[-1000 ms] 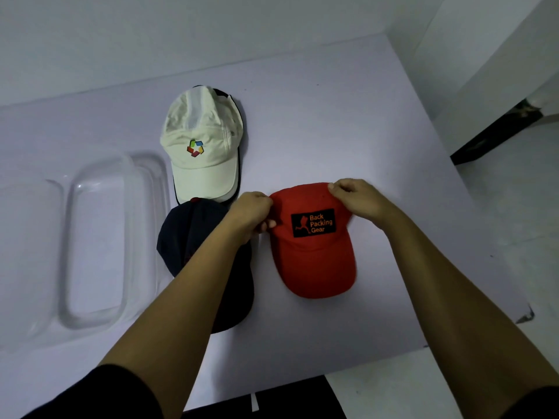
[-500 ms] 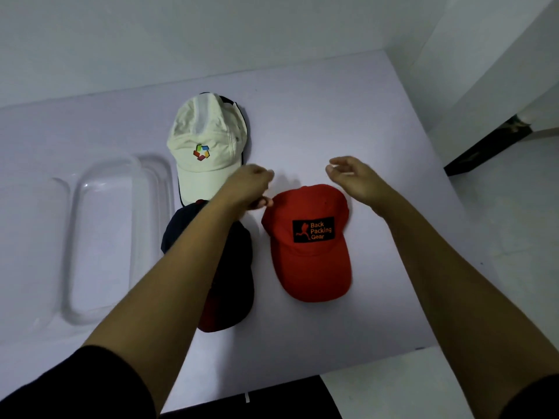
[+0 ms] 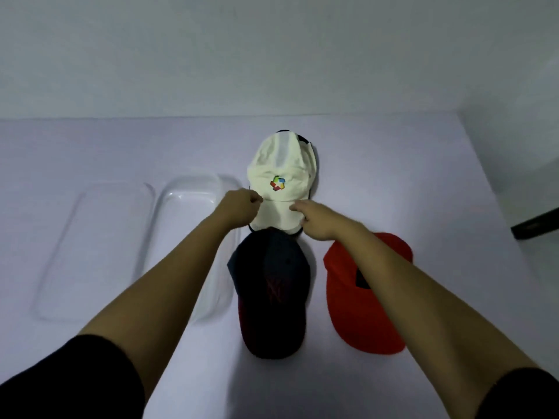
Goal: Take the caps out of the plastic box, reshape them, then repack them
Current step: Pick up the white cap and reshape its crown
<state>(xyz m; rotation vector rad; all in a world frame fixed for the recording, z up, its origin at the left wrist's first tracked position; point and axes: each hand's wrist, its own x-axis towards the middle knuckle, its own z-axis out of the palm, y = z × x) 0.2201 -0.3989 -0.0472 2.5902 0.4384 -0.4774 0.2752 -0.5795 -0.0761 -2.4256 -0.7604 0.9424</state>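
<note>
Clear plastic box [image 3: 193,237] sits left of centre on the pale desk [image 3: 408,182], long axis running near-to-far in the frame, nothing visible inside. Its clear lid [image 3: 90,246] lies flat just left of it, same orientation, apart from the box.

Three caps out on the desk, all right of the box. White cap [image 3: 282,176] is at centre frame, farthest up, crown toward the top of the frame, brim toward the bottom, long axis vertical in the picture; a multicolour logo [image 3: 277,183] on the front panel. A dark edge shows around its right and lower rim; cannot tell what that is. Navy cap [image 3: 272,291] lies directly below it, brim pointing to the bottom of the frame, crown just under the white brim. Red cap [image 3: 360,300] is to the right of the navy one, just beside it, brim also toward the bottom; the right forearm crosses over its crown and hides most of its patch.

Left hand [image 3: 239,207] is at the left side of the white cap where brim meets crown, fingers curled into a pinch on the edge there. Right hand [image 3: 317,222] is on the right part of the white brim, fingers bent and lying on the fabric; blurred, so whether it actually grips is unclear. Black sleeves [image 3: 75,379] at both lower corners.
</note>
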